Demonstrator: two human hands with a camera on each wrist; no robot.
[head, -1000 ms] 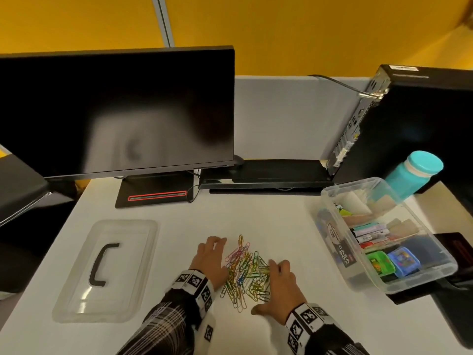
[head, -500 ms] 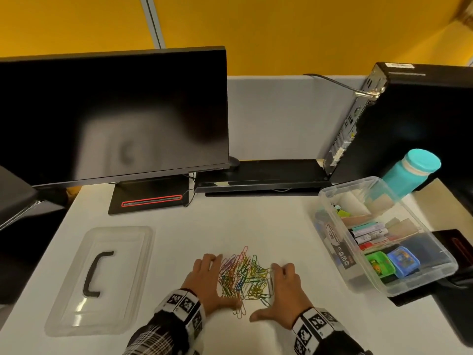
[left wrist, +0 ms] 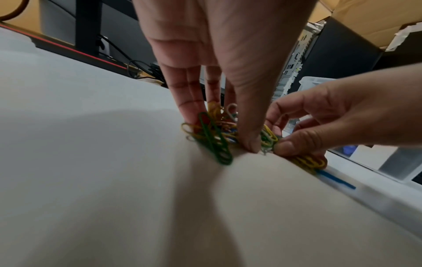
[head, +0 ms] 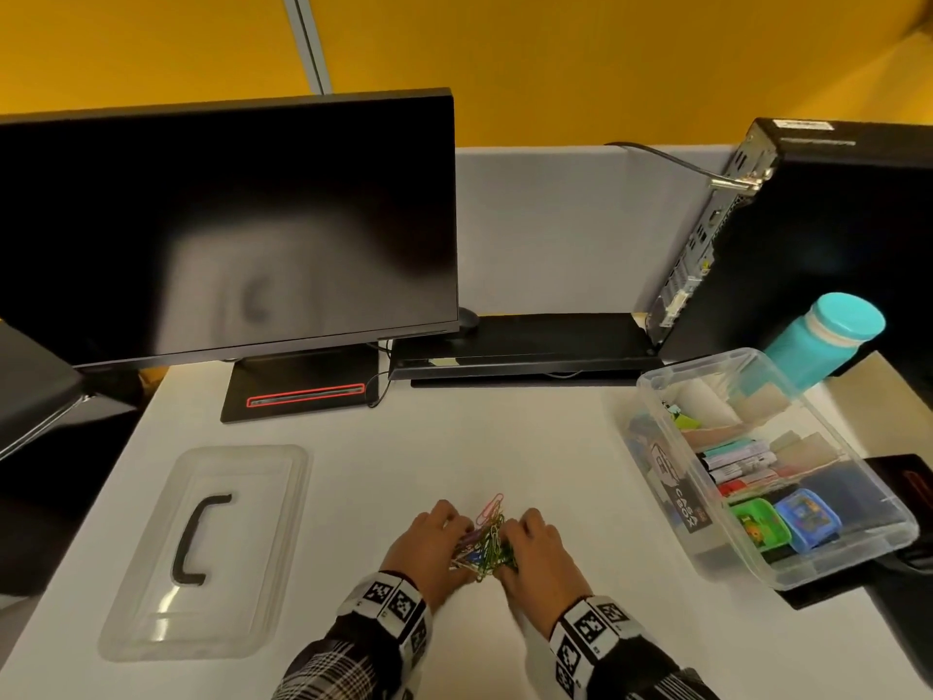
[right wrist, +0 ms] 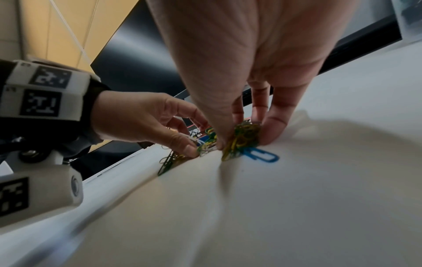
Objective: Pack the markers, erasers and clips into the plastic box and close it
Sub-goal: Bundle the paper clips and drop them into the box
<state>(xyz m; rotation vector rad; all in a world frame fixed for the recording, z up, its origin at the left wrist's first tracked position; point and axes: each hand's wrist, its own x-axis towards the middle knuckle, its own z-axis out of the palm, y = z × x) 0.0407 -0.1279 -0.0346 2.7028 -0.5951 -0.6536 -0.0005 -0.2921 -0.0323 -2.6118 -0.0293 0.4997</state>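
Note:
A tight heap of coloured paper clips (head: 487, 540) lies on the white desk between my two hands. My left hand (head: 454, 543) pinches its left side, thumb and fingers curled in around the clips (left wrist: 214, 144). From the right, my right hand (head: 515, 545) pinches a yellow-green clump (right wrist: 244, 137). One blue clip (right wrist: 262, 155) lies flat beside that clump. The clear plastic box (head: 828, 563) stands open at the right, holding markers (head: 739, 459), a green eraser (head: 760, 530) and a blue eraser (head: 808, 517). Its clear lid (head: 252, 497) with a black handle (head: 197, 538) lies at the left.
A dark monitor (head: 227, 219) stands at the back left, with a black slab (head: 525, 346) behind the desk's middle. At the back right leans a computer tower (head: 833, 234), and a teal bottle (head: 823, 346) stands right behind the box.
Both hands have slid towards each other and curled in. The spread-out clips are squeezed into a small heap between them.

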